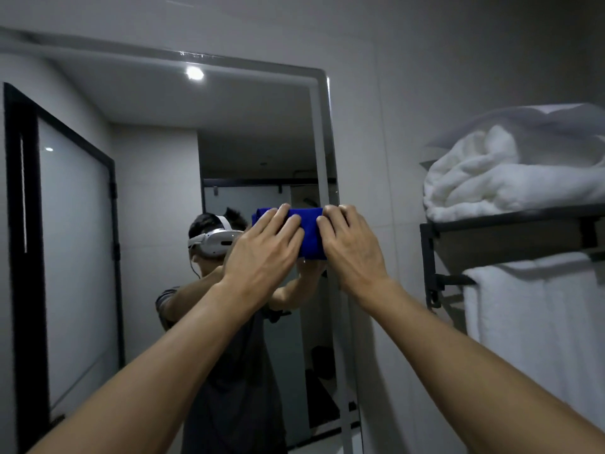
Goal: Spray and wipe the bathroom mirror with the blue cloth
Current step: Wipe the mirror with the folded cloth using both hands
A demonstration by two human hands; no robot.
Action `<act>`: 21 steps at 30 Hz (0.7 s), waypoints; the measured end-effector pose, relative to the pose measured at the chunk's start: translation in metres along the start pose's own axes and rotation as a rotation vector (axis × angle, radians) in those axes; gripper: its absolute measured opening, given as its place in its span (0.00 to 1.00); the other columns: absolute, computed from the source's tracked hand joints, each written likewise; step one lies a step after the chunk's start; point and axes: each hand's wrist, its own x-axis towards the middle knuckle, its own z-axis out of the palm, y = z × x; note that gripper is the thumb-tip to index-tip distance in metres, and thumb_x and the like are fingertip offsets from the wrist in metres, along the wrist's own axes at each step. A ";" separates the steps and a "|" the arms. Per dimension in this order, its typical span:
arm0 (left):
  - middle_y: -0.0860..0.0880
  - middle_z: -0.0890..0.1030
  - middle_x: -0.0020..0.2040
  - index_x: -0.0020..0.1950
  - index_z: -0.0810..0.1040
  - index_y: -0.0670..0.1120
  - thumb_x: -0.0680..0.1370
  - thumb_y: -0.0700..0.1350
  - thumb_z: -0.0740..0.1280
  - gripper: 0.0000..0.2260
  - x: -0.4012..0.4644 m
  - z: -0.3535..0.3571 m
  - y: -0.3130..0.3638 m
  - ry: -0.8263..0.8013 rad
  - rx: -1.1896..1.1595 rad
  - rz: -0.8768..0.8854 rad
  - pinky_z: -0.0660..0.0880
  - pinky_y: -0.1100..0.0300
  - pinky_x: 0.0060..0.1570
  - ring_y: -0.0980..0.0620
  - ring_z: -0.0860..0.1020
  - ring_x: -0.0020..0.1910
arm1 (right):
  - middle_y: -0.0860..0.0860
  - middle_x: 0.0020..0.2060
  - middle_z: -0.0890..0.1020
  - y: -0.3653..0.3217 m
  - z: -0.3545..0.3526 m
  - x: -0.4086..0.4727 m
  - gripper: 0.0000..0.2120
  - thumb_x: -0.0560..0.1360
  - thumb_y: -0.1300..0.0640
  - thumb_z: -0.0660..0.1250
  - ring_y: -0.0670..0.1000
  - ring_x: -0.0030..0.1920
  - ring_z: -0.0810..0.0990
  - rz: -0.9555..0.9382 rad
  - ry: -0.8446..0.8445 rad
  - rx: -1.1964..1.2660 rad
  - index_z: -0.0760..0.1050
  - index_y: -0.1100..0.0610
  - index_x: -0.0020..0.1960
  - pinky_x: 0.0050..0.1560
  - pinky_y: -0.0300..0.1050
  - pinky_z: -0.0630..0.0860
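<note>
Head view — close, facing mirror point(163, 191)

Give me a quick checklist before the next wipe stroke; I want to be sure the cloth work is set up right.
1. Blue cloth against the mirror: ok, near its right edge.
2. Left hand on the cloth: ok, fingers laid flat over it.
3. Right hand on the cloth: ok, fingertips curled on its right end.
4. Glass already sprayed: cannot tell, no droplets or bottle visible.
5. White towels on the rack to the right clear of the stroke: ok, apart from the mirror.
</note>
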 end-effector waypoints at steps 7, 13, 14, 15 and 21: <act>0.36 0.65 0.76 0.77 0.63 0.40 0.71 0.41 0.76 0.37 -0.012 0.023 0.019 0.008 -0.110 -0.147 0.65 0.41 0.72 0.37 0.64 0.75 | 0.66 0.75 0.63 0.017 0.038 -0.028 0.32 0.80 0.52 0.64 0.66 0.75 0.61 -0.091 0.043 0.252 0.56 0.58 0.78 0.73 0.60 0.65; 0.38 0.56 0.80 0.79 0.57 0.41 0.82 0.52 0.57 0.29 -0.021 0.039 0.032 -0.001 -0.086 -0.176 0.52 0.46 0.76 0.38 0.57 0.78 | 0.61 0.79 0.50 0.037 0.068 -0.038 0.38 0.79 0.51 0.65 0.61 0.78 0.50 -0.179 -0.001 0.246 0.47 0.55 0.80 0.71 0.67 0.62; 0.37 0.56 0.79 0.79 0.57 0.41 0.80 0.48 0.62 0.31 -0.019 0.041 0.029 0.005 -0.071 -0.161 0.51 0.46 0.76 0.38 0.58 0.78 | 0.60 0.79 0.49 0.041 0.070 -0.034 0.39 0.78 0.53 0.66 0.60 0.79 0.49 -0.192 0.004 0.253 0.46 0.55 0.80 0.72 0.66 0.61; 0.37 0.56 0.79 0.79 0.57 0.40 0.76 0.44 0.69 0.35 -0.016 0.041 0.025 0.004 -0.065 -0.154 0.50 0.46 0.76 0.37 0.58 0.78 | 0.60 0.79 0.49 0.044 0.072 -0.029 0.39 0.78 0.54 0.66 0.60 0.79 0.49 -0.200 0.013 0.258 0.45 0.55 0.80 0.72 0.66 0.60; 0.38 0.53 0.78 0.79 0.53 0.41 0.75 0.43 0.70 0.37 0.042 0.026 -0.021 0.044 0.006 -0.132 0.51 0.43 0.74 0.39 0.53 0.77 | 0.59 0.79 0.41 0.057 0.068 0.036 0.34 0.81 0.55 0.55 0.59 0.79 0.42 -0.131 0.094 0.296 0.38 0.52 0.80 0.77 0.62 0.51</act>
